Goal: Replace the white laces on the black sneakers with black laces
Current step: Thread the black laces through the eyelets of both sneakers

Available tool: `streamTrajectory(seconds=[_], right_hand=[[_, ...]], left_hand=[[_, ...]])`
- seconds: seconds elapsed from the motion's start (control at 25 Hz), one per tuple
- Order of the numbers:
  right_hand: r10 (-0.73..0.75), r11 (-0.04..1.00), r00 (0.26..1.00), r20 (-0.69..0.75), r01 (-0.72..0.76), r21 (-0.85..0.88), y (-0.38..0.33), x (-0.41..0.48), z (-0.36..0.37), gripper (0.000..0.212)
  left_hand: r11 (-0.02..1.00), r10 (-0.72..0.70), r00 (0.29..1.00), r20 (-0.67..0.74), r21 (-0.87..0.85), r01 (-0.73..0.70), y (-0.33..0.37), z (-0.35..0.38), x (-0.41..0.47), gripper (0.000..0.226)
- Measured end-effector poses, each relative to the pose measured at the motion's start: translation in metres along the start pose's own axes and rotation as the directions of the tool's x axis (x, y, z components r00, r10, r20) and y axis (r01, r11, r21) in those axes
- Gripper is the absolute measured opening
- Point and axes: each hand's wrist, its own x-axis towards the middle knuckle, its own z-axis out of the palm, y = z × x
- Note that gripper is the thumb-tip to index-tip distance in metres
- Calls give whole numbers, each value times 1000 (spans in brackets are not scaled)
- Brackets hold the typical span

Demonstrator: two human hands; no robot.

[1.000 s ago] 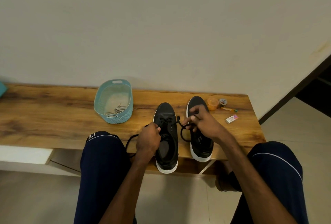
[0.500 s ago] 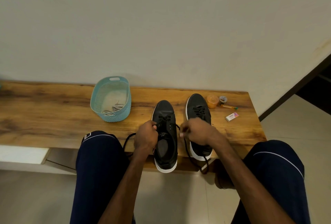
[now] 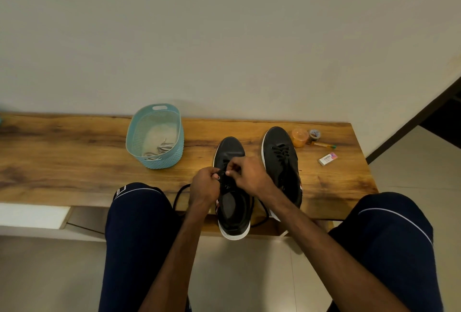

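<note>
Lacing occupies you at the centre-frame sneaker [image 3: 230, 152], left hand [image 3: 204, 184] and right hand [image 3: 249, 174] pinching the black lace [image 3: 180, 193]; next, thread its tip one row higher

A long wooden table [image 3: 62, 152] runs across the middle of the frame against a plain pale wall [image 3: 224, 37]. Left of centre on it stands a light blue woven-look basket [image 3: 163, 162]. Toward the table's right end sit a small orange tub [image 3: 299, 137] and a little dark jar [image 3: 314, 135], touching or nearly so, with a pencil [image 3: 324, 145] just right of them and an eraser [image 3: 328, 158] lower right. Pale floor tiles [image 3: 50, 274] fill the bottom.
</note>
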Motion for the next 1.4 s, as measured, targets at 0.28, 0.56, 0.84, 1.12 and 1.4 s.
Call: streamTrajectory(seconds=[0.28,0.56,0.84,1.12,1.4], right_hand=[[-43,991,999,10,44,-123,8,6,11,7],[44,998,999,-26,-43,46,15,1,16,20],[87,996,996,16,-86,-18,15,-8,20,42],[78,995,996,-30,-76,68,25,-20,23,42],[74,997,984,-164,-69,37,28,-27,26,67]], left_hand=[[999,-2,1000,25,-33,3,0,3,0,28],[999,-37,998,-56,3,37,-5,12,1,12],[996,0,987,-160,-92,-15,3,15,-7,11],[408,-131,971,-202,-903,-132,22,-64,6,24],[883,43,992,117,461,-93,0,-15,-12,24]])
